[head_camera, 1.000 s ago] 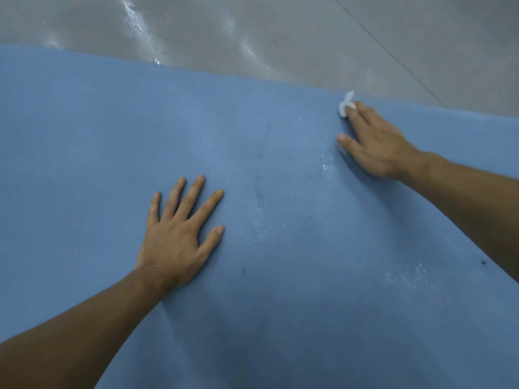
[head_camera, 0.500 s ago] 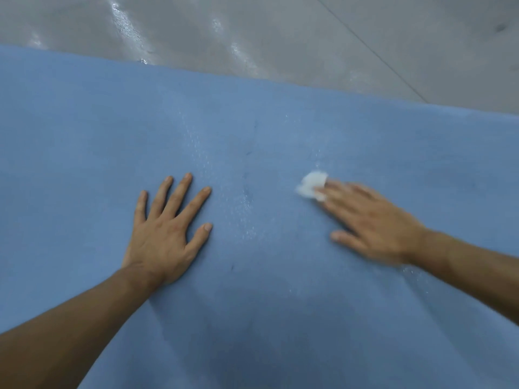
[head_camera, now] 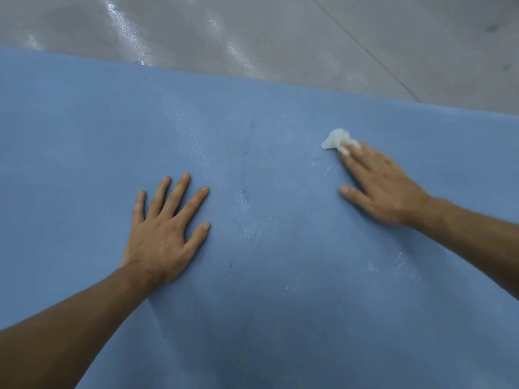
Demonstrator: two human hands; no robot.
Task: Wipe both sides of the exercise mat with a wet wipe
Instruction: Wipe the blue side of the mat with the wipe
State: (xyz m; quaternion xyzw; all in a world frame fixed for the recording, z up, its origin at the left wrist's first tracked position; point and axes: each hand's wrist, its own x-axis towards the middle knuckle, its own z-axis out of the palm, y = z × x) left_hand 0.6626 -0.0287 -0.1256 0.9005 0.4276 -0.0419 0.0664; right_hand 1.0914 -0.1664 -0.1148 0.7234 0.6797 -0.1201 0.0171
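Observation:
A blue exercise mat [head_camera: 252,304] covers most of the view, lying flat on the floor. My left hand [head_camera: 165,231] rests flat on it with fingers spread, left of centre. My right hand [head_camera: 382,186] lies to the right with straight fingers, its fingertips pressing a crumpled white wet wipe [head_camera: 337,140] onto the mat. Wet streaks and droplets shine on the mat between the two hands and near the right forearm.
A grey glossy floor [head_camera: 280,32] lies beyond the mat's far edge, with light reflections and a thin dark seam running diagonally at the upper right.
My right hand dragged the wipe from the mat's far edge toward me and to the left, then pushed it back out to the right. My left hand stayed flat in place.

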